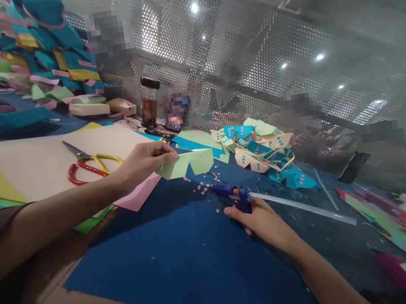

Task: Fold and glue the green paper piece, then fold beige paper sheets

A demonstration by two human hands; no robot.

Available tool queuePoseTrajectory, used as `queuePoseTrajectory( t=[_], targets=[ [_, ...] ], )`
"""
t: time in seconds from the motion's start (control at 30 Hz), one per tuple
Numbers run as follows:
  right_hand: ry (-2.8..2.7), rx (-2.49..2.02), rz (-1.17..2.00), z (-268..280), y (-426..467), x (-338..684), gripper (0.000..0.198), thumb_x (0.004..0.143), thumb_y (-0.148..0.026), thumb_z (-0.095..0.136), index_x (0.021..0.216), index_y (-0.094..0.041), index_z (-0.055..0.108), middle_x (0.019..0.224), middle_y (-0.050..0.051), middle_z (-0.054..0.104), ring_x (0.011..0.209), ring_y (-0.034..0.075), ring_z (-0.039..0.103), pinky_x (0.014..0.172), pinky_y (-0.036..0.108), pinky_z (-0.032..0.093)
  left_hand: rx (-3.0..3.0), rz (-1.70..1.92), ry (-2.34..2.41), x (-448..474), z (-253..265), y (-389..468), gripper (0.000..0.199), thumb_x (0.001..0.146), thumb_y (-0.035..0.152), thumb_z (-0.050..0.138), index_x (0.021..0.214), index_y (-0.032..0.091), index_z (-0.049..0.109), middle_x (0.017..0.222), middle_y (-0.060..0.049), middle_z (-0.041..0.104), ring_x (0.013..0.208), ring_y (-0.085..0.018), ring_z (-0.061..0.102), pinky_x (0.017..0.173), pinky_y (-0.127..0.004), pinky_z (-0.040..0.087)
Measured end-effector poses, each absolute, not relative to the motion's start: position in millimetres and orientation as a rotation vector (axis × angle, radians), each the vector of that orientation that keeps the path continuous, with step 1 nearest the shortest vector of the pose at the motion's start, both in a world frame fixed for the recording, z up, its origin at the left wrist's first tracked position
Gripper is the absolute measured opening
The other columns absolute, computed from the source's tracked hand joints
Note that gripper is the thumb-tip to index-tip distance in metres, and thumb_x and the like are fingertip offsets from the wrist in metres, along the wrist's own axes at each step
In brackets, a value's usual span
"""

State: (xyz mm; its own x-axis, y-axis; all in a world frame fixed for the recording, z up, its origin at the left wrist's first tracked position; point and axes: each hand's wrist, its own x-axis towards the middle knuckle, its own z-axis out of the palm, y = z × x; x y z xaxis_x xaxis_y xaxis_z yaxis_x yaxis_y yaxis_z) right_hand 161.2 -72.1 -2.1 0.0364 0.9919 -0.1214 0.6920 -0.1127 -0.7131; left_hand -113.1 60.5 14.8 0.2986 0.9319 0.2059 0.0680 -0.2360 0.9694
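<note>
Between the fingertips of my left hand (150,161) is a light green paper cutout (193,163) with notches along its lower edge. My right hand (266,221) is wrapped round a blue hot glue gun (228,192), its nozzle pointing left toward the cutout. A long clear glue stick (304,208) sticks out of the gun's back. Tiny pink paper squares (203,188) lie scattered on the blue table near the nozzle, below the cutout. A pink sheet (138,193) lies under my left wrist.
Scissors (87,162) with red and yellow handles rest on a cream sheet (33,153). Dotted paper cutouts (259,145) are heaped behind the glue gun. A dark-lidded jar (149,101) stands at the back, and coloured paper strips (392,225) lie at right. A perforated metal screen (249,57) rises behind.
</note>
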Motion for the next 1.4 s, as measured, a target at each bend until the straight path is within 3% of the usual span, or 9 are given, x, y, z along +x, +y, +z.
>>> queuePoseTrajectory(
  t=[0.2, 0.77, 1.07, 1.4],
  targets=[
    [-1.72, -1.863, 0.837, -1.3, -70.0, 159.2, 0.037, 0.084, -0.055, 0.061, 0.073, -0.021, 0.059, 0.047, -0.004, 0.052, 0.044, 0.015, 0.051, 0.048, 0.027, 0.034, 1.573, 1.081, 0.939, -113.1, 15.2, 59.7, 0.018, 0.076, 0.035, 0.075, 0.077, 0.018, 0.069, 0.067, -0.002, 0.062, 0.06, -0.012, 0.053, 0.052, -0.023, 0.039],
    [-1.711, -1.931, 0.846, 0.8, -71.5, 159.8, 0.04, 0.087, -0.059, 0.058, 0.092, -0.02, 0.063, 0.052, -0.005, 0.051, 0.049, 0.014, 0.053, 0.052, 0.026, 0.036, 1.595, 1.082, 0.937, -113.5, 13.9, 62.0, 0.02, 0.078, 0.036, 0.074, 0.08, 0.016, 0.068, 0.068, -0.001, 0.063, 0.06, -0.011, 0.054, 0.052, -0.021, 0.039],
    [-1.626, -1.929, 0.725, 9.1, -83.9, 159.2, 0.045, 0.084, -0.065, 0.06, 0.089, -0.021, 0.063, 0.054, -0.004, 0.054, 0.053, 0.015, 0.055, 0.058, 0.029, 0.042, 1.608, 1.07, 0.926, -115.6, 18.1, 57.4, 0.018, 0.081, 0.033, 0.072, 0.081, 0.015, 0.067, 0.068, -0.001, 0.062, 0.06, -0.01, 0.054, 0.052, -0.02, 0.039],
    [-1.7, -1.719, 0.629, 17.6, -96.1, 154.3, 0.04, 0.085, -0.06, 0.064, 0.084, -0.021, 0.057, 0.064, -0.004, 0.054, 0.054, 0.011, 0.05, 0.051, 0.023, 0.038, 1.605, 1.036, 0.935, -115.8, 24.2, 55.9, 0.018, 0.082, 0.033, 0.073, 0.08, 0.015, 0.068, 0.069, -0.001, 0.064, 0.06, -0.01, 0.054, 0.052, -0.02, 0.04]
  ],
)
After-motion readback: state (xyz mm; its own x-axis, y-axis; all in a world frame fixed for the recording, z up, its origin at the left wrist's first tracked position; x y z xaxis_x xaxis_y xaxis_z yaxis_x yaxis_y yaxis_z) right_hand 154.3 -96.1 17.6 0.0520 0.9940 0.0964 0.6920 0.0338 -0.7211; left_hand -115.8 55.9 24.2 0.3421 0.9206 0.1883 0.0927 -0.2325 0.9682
